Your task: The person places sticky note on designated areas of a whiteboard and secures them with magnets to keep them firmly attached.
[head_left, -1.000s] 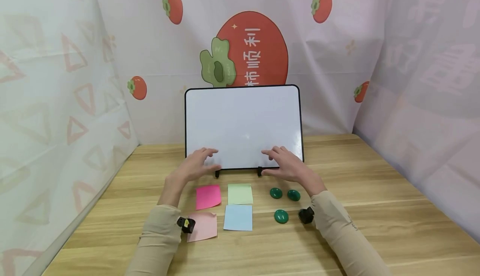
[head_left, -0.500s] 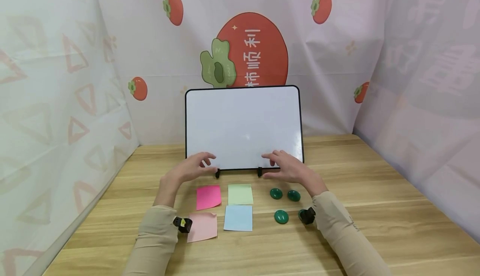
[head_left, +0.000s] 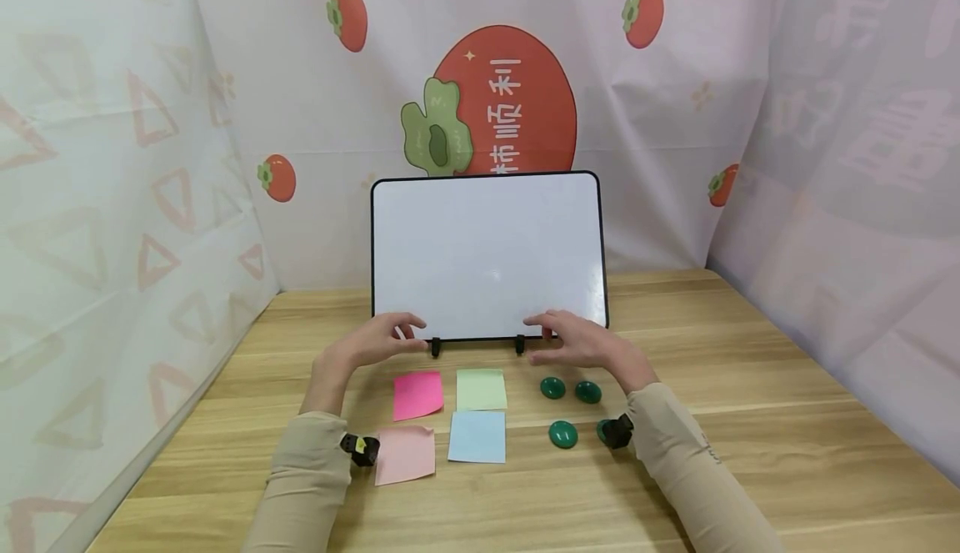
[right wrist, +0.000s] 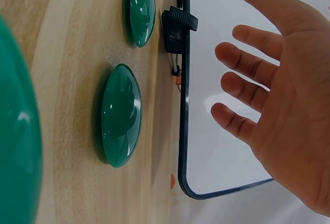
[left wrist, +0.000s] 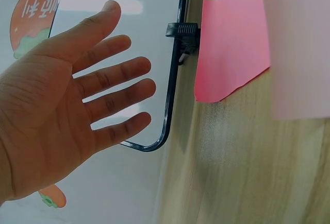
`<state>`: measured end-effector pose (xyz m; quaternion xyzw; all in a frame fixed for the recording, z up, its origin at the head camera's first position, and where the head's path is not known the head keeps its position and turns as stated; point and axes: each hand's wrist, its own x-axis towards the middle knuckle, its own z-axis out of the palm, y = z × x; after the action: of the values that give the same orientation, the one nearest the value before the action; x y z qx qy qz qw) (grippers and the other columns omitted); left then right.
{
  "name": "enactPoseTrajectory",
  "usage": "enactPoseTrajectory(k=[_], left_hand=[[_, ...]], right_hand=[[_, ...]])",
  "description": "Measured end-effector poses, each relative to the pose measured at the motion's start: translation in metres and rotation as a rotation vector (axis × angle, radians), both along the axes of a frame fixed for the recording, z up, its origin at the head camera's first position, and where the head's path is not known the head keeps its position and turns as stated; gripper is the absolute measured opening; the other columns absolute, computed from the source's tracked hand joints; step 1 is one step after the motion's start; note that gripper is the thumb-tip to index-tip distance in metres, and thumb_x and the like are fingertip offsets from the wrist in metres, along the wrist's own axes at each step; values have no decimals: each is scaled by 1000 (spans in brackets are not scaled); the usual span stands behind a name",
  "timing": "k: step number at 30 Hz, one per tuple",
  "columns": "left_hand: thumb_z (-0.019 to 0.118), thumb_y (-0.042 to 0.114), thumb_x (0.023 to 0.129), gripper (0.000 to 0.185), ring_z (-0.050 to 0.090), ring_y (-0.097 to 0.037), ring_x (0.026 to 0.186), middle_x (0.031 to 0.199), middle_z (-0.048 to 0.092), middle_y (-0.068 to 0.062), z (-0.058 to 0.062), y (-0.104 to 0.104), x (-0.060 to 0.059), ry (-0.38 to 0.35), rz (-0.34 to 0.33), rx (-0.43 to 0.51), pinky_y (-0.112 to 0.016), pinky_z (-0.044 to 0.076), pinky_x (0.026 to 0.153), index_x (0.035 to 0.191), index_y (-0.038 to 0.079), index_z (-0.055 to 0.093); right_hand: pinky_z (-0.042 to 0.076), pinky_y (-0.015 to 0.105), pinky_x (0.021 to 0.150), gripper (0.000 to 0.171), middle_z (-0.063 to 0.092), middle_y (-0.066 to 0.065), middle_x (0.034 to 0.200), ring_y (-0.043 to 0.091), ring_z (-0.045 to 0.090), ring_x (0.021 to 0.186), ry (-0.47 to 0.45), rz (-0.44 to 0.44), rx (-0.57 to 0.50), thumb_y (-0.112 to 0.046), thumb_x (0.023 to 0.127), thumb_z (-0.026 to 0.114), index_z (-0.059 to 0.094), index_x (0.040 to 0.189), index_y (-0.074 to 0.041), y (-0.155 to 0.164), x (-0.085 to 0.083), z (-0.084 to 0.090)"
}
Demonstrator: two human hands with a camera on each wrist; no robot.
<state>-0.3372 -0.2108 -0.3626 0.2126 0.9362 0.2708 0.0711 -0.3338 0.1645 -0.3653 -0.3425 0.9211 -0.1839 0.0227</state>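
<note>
A whiteboard [head_left: 487, 253] with a black rim stands upright on black stand clips at the back of the table. Before its lower left corner is my left hand [head_left: 378, 340], fingers spread and holding nothing; the left wrist view shows its bare palm. My right hand [head_left: 573, 340] is held likewise before the lower right part of the board, with relaxed fingers and nothing in them. Between my forearms lie a hot pink sticky note [head_left: 417, 395], a pale green one [head_left: 482, 389], a light pink one [head_left: 406, 455] and a blue one [head_left: 477, 437].
Several green oval glossy pieces lie on the right, among them a front one [head_left: 562, 434] and a back one [head_left: 552, 388]; another is partly hidden by the black wrist camera [head_left: 618, 431]. Printed cloth [head_left: 660, 119] encloses the wooden table [head_left: 750, 386] behind and at the sides.
My left hand has drifted left and slightly down, away from the board's middle. My right hand has sunk a little. Notes and green pieces have stayed put.
</note>
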Motion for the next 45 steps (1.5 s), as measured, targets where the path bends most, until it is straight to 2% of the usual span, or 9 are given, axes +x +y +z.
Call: enactPoseTrajectory(k=[2,7,10,18,24,32,39,45], left_hand=[[68,42,93,50,60,-20,100,110,64,-5,0,-1,0,-15,3,6,-37,49,83,133,12,60],[69,39,92,47,60,-20,99,108,66,-5,-2,-5,-1,-39,3,13,-38,49,85,128,10,63],[69,38,92,46,60,-19,97,106,65,-5,-3,-7,-1,-43,-3,10,-37,49,85,126,8,64],[73,35,90,41,57,-16,90,99,67,-2,-7,-11,-1,-53,-10,29,-31,48,78,120,7,69],[75,33,88,34,56,-15,89,96,67,0,-12,-17,-3,-48,2,15,-31,47,79,114,12,71],[76,31,87,28,58,-15,88,97,71,0,-18,-25,-4,-90,3,9,-31,48,78,108,13,74],[78,27,84,24,56,-14,82,96,71,0,-20,-31,-1,-142,20,16,-30,47,73,103,12,76],[79,22,83,21,54,-11,74,92,72,1,-25,-35,1,-174,-38,42,-28,47,68,99,10,77]], right_hand=[[44,35,80,63,60,15,107,27,53,94,-26,31,-19,-34,94,68,47,144,-2,1,0,0],[43,29,75,62,59,5,98,17,50,85,-38,80,-28,-31,94,68,47,143,1,3,-1,-1],[42,28,74,64,56,0,95,13,48,83,-57,74,-36,-33,94,69,48,144,-1,4,-1,-2],[41,28,71,66,55,-1,92,13,47,80,-121,49,-52,-38,92,70,48,145,-6,7,0,-4],[40,29,69,63,55,-1,88,14,47,77,-191,18,-55,-33,91,72,49,144,-8,10,0,-5],[40,28,67,58,54,-1,85,14,47,76,-207,16,-45,-32,91,72,53,140,-8,13,-1,-9],[39,28,68,56,53,-1,84,15,46,76,-233,7,-37,-31,90,73,55,138,-9,14,-1,-10],[39,29,67,58,53,-1,84,15,47,76,-248,13,-21,-33,90,74,55,139,-9,15,-1,-11]])
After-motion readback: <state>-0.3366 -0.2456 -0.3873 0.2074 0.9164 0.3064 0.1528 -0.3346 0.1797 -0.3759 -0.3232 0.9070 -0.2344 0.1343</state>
